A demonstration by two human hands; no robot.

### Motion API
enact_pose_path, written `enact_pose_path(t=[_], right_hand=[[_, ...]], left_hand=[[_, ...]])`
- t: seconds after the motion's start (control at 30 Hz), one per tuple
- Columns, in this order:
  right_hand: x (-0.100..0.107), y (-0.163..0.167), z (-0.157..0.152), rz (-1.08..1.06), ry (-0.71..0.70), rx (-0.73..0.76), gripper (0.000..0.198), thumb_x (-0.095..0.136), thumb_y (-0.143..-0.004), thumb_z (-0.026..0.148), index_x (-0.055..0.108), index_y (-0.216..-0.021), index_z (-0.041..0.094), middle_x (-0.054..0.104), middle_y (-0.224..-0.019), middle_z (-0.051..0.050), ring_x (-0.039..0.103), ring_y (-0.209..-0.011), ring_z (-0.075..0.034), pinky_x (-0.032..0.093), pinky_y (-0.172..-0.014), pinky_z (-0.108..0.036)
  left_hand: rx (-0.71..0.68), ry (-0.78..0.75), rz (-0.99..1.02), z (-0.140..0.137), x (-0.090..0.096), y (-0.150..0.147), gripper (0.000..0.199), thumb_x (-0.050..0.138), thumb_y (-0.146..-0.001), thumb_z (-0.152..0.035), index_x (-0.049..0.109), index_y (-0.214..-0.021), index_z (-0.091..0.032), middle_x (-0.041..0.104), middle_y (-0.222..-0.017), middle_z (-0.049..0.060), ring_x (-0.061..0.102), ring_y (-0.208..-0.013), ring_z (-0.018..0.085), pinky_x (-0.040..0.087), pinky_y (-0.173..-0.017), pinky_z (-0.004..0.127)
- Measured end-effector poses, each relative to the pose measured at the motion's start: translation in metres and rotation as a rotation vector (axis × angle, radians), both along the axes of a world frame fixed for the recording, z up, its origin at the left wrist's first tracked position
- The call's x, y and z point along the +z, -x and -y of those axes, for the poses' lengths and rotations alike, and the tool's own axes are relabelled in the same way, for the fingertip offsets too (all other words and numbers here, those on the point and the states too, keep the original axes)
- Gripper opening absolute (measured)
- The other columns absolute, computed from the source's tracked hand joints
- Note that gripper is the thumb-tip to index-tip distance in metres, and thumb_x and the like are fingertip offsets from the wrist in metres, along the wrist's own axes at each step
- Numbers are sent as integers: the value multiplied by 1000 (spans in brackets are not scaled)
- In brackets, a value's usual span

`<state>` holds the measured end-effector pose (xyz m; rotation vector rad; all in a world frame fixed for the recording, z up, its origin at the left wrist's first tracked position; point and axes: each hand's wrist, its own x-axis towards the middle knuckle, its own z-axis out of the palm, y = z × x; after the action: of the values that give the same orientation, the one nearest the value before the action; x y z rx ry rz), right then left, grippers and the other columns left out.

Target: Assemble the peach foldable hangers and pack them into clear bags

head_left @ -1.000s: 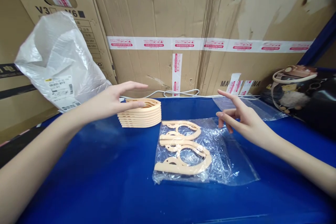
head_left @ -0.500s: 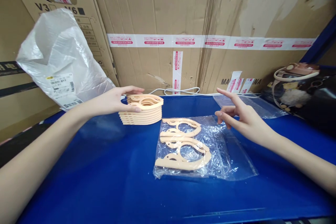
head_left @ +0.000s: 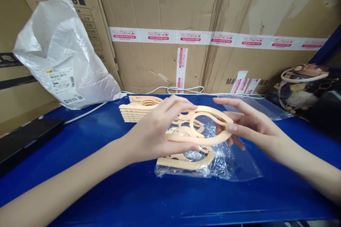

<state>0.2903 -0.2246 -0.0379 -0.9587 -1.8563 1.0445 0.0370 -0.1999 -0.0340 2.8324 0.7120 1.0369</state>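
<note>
A beige folding clothes hanger (head_left: 213,140), folded up, is held between my two hands above the blue surface. Its left end lies between the thumb and fingers of my left hand (head_left: 157,126). At the curved right end, my right hand (head_left: 253,122) pinches it with the thumb, the index finger stretched out above. Below it lies a clear plastic bag (head_left: 246,166) with folded hangers (head_left: 183,164) of the same kind, partly hidden by the held one. Behind my left hand stands a stack of hangers (head_left: 133,112), its right side covered by that hand.
A white plastic mailer bag (head_left: 77,56) leans at the back left, near a black device (head_left: 32,145). Large cardboard (head_left: 160,7) stands behind the blue tabletop (head_left: 133,191). A white cable (head_left: 186,89), another clear bag (head_left: 274,110) and a transparent pouch (head_left: 301,88) are at the back.
My left hand has moved right from the stack with a hanger in it, over the bagged hangers. My right hand, empty before, has taken hold of the hanger's right end.
</note>
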Motion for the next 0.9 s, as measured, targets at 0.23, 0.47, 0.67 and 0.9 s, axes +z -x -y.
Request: enact_pose_path(t=[0.23,0.47,0.67,0.9], right_hand=[[-2,-3,-6,-136,145,24,52,66,-84,32,44,-132,30,67,-77,-1,56,-56,-12,43,-39,-20],[-5,-2,-10,-138,197,37,61,67,-85,30,37,-138,30,69,-83,-2,57,-59,-10,43,-44,-18],[-6,-4,-12,-149,214,30,69,68,-84,30,32,-143,31,67,-82,-1,59,-60,-11,41,-45,-18],[-4,-5,-9,-117,238,37,71,66,-84,29,30,-145,30,67,-82,-1,55,-59,-12,39,-46,-21]], left_hand=[[101,-77,-109,0,-8,-2,83,67,-76,-58,34,-137,-12,46,-136,14,43,-126,27,36,-107,42],[175,-207,-212,-6,-16,-1,83,56,-82,-62,32,-140,-8,49,-133,16,43,-124,28,33,-107,44],[219,-261,-258,-2,-16,-3,84,49,-84,-66,32,-141,-7,50,-128,17,45,-116,30,36,-101,45],[227,-281,-274,0,-17,-5,79,51,-85,-62,34,-139,-7,51,-122,17,48,-109,30,39,-96,45]])
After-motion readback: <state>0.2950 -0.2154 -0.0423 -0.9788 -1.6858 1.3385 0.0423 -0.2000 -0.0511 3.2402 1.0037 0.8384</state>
